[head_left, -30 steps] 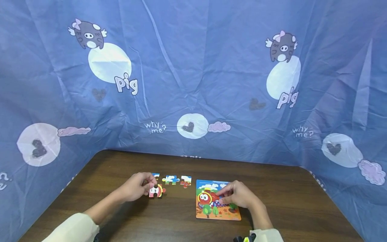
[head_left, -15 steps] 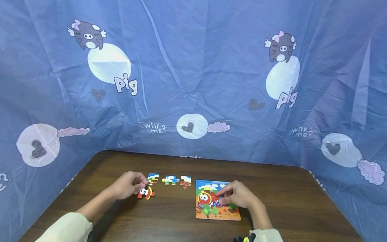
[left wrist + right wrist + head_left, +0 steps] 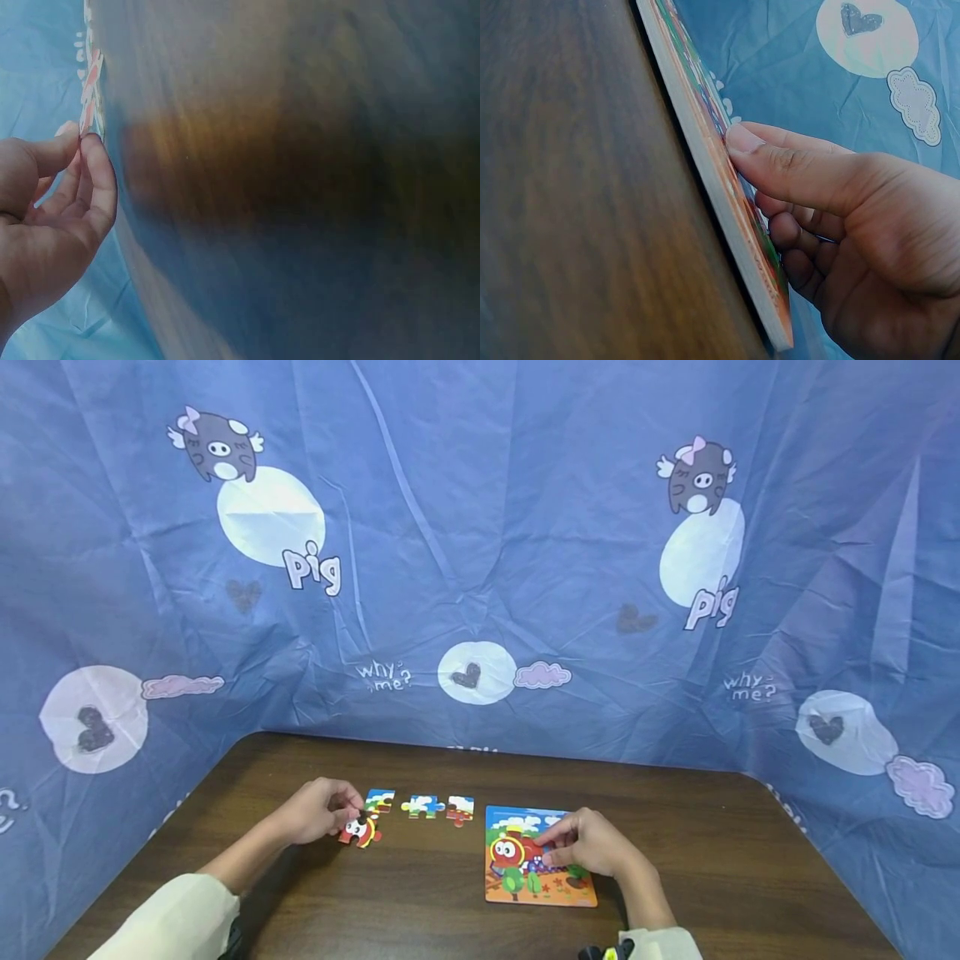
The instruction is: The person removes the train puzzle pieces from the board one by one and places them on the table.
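Observation:
Between thumb and fingertips, my left hand (image 3: 318, 812) pinches a jigsaw piece (image 3: 364, 832) printed with part of a red train face. That piece lies just below a blue-and-green jigsaw piece (image 3: 380, 799); whether their edges are joined I cannot tell. In the left wrist view, the thin pieces (image 3: 92, 86) appear edge-on beyond my fingertips. My right hand (image 3: 588, 841) rests on a square train puzzle (image 3: 504, 885), thumb and index finger touching its picture a little apart. From the right wrist, the puzzle board (image 3: 716, 176) shows flat along its edge, under my thumb tip.
Two more jigsaw pieces lie on the dark wooden table (image 3: 420, 902): one with blue sky (image 3: 423, 807), the other with clouds and red (image 3: 461, 807). A blue curtain (image 3: 480, 568) with pig prints hangs behind the table's far edge and sides.
My left hand has shifted left with the train-face piece, turning it, then moved slightly up to the blue-and-green piece, which was partly covered before. My right hand and the puzzle have stayed put.

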